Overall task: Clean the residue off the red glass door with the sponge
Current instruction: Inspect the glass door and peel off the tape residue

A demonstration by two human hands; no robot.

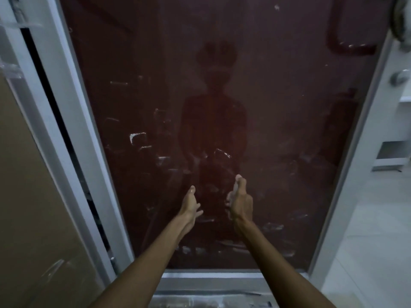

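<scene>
The red glass door [278, 112] fills the middle of the head view, in a grey-white frame. White streaks and patches of residue [137, 137] are scattered over its lower half, with more along the bottom edge. My left hand [189, 204] and my right hand [239, 200] reach out side by side towards the lower middle of the glass, fingers straight or loosely relaxed, palms facing each other. Neither hand holds anything. No sponge is in view. A dim reflection of a person shows in the glass.
A brown cardboard panel [29, 196] leans at the left beside the door frame [73, 121]. A dark gap runs between them. At the right are a pale tiled floor [367, 241], a metal handle [400, 77] and white shelving. A grey sill [211, 283] lies below the door.
</scene>
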